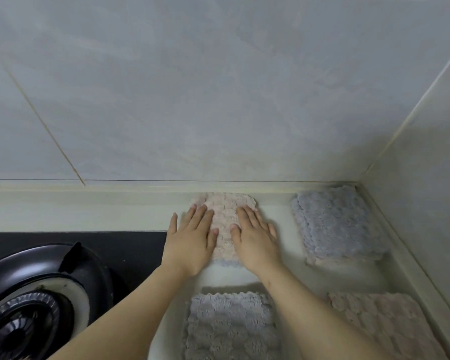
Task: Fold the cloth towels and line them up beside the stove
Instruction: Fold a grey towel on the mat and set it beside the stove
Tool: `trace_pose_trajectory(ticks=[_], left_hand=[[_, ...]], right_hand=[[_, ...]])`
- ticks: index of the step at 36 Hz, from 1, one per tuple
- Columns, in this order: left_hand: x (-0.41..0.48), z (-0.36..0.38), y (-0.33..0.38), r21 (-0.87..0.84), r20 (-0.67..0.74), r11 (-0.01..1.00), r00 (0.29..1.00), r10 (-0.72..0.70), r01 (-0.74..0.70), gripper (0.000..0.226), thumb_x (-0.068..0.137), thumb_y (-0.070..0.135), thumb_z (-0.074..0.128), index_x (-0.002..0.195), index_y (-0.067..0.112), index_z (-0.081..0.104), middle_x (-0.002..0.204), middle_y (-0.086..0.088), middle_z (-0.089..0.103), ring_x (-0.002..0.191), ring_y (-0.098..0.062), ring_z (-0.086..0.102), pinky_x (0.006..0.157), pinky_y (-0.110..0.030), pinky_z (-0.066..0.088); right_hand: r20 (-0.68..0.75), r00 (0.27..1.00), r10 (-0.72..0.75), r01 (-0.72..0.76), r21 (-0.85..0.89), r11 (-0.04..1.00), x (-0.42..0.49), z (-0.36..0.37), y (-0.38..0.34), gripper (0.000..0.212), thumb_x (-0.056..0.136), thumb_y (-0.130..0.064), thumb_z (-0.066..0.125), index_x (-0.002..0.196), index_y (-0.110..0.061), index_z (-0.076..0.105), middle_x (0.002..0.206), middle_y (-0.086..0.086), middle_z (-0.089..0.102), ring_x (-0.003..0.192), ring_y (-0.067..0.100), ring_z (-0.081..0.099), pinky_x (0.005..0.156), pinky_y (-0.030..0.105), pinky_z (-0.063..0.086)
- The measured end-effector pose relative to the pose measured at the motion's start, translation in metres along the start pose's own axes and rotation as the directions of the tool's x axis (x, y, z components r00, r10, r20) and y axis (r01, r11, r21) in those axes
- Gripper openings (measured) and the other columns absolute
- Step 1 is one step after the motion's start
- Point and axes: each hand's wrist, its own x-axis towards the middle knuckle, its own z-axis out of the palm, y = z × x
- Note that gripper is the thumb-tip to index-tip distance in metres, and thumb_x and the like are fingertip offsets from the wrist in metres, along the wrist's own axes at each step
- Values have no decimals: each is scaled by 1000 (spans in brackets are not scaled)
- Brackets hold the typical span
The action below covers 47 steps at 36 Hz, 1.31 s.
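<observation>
The left hand (192,237) and right hand (255,240) lay flat with fingers straight, pressing on the folded pink towel (225,211). It sat by the wall, with the stove (50,294) at its 8 o'clock and a blue towel (335,224) at 3 o'clock. If the hands slid off fast, the fluffy fold could pop open or drag crooked, out of line.

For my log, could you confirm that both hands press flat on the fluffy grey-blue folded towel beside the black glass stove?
Not quite: in the head view the left hand and right hand press flat on the fluffy pale pink folded towel beside the black glass stove; the fluffy grey-blue folded towel lies untouched in the corner.
</observation>
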Motion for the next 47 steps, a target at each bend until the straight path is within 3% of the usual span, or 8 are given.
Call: trace_pose_trajectory(ticks=[4,9,14,23,29,38,42,47], left_hand=[[1,-4,-1,2,56,1000,998,-1,0,82,76,56,-16,149,25,5,158,8,-2,145,-9,-8,116,-38,-9],[-2,-33,7,-33,157,999,987,-12,17,55,100,37,22,149,19,6,158,3,1,146,-13,-3,117,-37,-2],[-39,-70,18,-232,-71,973,997,-27,10,68,95,34,44,149,14,8,157,3,11,140,-16,25,112,-29,21],[-167,-128,-2,-548,-312,831,898,-311,97,36,93,23,49,129,22,50,129,5,56,106,-7,53,86,-21,37],[-281,-140,-62,-661,-357,721,759,-544,206,27,93,25,52,119,26,58,111,10,64,96,-5,57,82,-21,42],[-454,-145,-161,-797,-339,527,506,-793,293,16,89,23,53,96,34,61,91,9,67,91,-7,61,77,-22,43],[-517,-144,-211,-798,-343,511,458,-820,318,15,91,22,52,99,32,60,87,9,66,86,-5,60,65,-13,40],[-594,-145,-276,-803,-315,464,395,-863,374,16,93,25,50,104,29,60,97,8,65,96,-8,61,72,-19,44]], right_hand=[[36,999,19,-18,-22,1000,2,-2,-3,53,101,-35,18,150,-21,6,158,-7,2,146,11,-4,117,39,-2],[56,997,47,-47,5,999,-10,-22,-15,53,100,-40,21,150,-23,10,159,-4,4,146,19,-3,116,41,1],[-186,982,28,-5,121,993,-57,-41,-43,47,99,-37,31,145,-30,26,156,-7,14,145,13,8,114,32,11],[-254,961,-113,209,391,897,-141,-61,-113,28,93,-26,46,119,-23,57,125,-5,57,118,17,49,100,29,37],[-183,925,-333,376,567,733,-205,-31,-196,14,94,-23,48,100,-26,61,101,-9,63,96,8,56,82,20,42],[18,820,-573,445,609,656,-304,44,-331,21,95,-27,45,110,-25,59,102,-15,56,93,3,53,81,16,41],[67,783,-619,447,631,634,-342,85,-390,17,94,-25,47,105,-26,59,104,-12,59,95,5,55,76,15,39],[145,752,-643,427,635,643,-389,140,-465,21,93,-22,48,111,-22,59,104,-11,58,99,7,52,81,19,36]])
